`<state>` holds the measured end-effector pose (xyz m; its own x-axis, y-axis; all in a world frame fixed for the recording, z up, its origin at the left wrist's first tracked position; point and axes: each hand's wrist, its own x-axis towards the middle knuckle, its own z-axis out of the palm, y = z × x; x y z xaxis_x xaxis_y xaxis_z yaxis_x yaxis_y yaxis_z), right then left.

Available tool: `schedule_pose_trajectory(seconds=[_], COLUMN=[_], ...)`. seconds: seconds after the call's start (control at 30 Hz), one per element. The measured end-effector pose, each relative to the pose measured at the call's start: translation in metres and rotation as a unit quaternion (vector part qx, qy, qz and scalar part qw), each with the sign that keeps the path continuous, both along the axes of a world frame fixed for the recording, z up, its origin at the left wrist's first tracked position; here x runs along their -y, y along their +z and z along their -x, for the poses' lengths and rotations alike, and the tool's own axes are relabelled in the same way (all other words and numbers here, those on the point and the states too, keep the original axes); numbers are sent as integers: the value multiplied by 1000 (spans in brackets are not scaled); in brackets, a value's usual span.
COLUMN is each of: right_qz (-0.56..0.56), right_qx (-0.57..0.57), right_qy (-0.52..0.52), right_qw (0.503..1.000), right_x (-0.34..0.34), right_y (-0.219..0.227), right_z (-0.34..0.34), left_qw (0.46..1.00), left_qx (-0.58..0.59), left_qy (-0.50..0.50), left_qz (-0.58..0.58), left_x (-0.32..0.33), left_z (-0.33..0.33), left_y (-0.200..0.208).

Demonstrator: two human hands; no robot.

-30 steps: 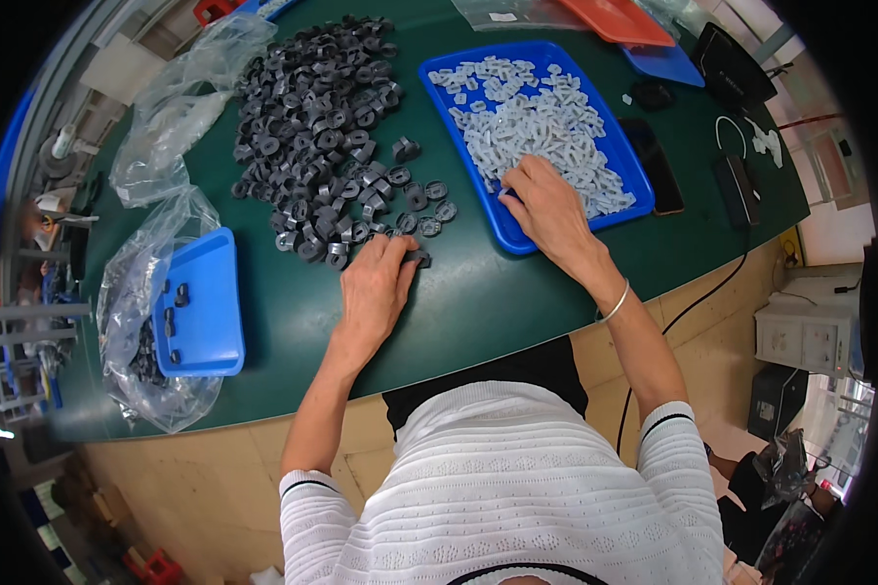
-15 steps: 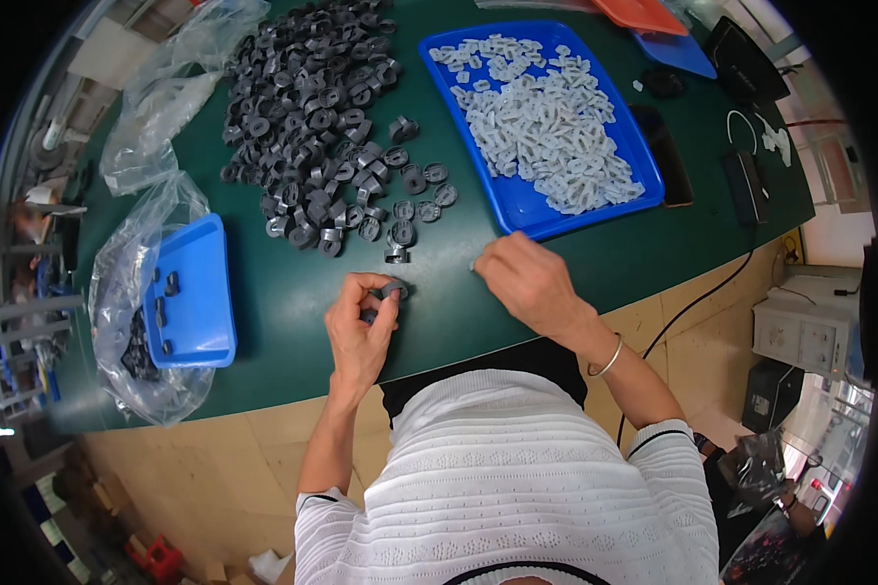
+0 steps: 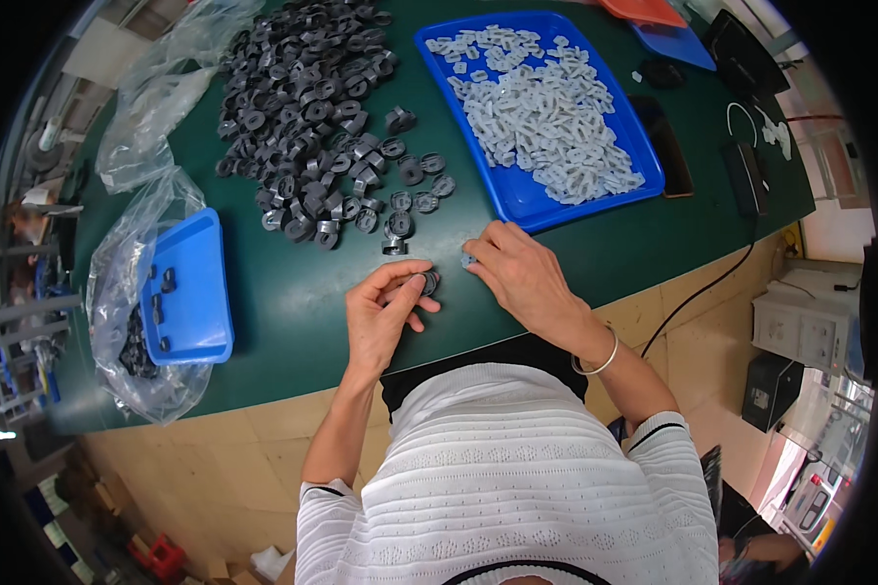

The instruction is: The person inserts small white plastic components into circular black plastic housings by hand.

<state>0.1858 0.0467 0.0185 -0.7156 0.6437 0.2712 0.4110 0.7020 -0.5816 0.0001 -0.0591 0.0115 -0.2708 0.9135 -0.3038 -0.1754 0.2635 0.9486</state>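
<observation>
Between the thumb and fingers of my left hand (image 3: 385, 317) is a dark grey ring-shaped plastic part (image 3: 429, 283), held just above the table near its front edge. My right hand (image 3: 525, 283) pinches a small translucent whitish plastic piece (image 3: 468, 259), a short way to the right of the grey part. The two parts are apart. Beyond my left hand lies a large heap of similar dark grey parts (image 3: 307, 117), with several loose ones (image 3: 400, 224) at its near right side. A blue tray (image 3: 512, 200) full of small whitish pieces (image 3: 546, 117) stands beyond my right hand.
At the left, a smaller blue tray (image 3: 200, 292) with a few dark pieces sits against a clear plastic bag (image 3: 117, 380). A dark flat phone-like object (image 3: 663, 146) lies beside the large tray. A black cable (image 3: 698, 302) hangs over the table's right edge.
My left hand has moved right with the grey part, turning it. My right hand, with the whitish piece, has shifted slightly; the hands are closer together. The whole view has shifted a little.
</observation>
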Motion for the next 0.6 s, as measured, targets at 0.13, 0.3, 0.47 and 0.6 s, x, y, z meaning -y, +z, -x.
schedule_pose_trajectory(seconds=[0.13, 0.3, 0.47, 0.6], right_qz=[20, 424, 396, 371], right_qx=[-26, -217, -194, -162], right_qy=[14, -34, -19, -51], right_qw=[999, 879, 897, 913], right_x=[-1, 5, 6, 11], right_y=[-5, -3, 13, 20], right_z=[0, -5, -3, 5], left_qw=[997, 993, 991, 990], left_qx=[79, 111, 132, 139], left_qy=[-1, -3, 2, 12], left_qz=[9, 31, 19, 14], left_x=[0, -1, -2, -4], left_z=[-1, -2, -6, -10], left_y=[6, 4, 1, 0])
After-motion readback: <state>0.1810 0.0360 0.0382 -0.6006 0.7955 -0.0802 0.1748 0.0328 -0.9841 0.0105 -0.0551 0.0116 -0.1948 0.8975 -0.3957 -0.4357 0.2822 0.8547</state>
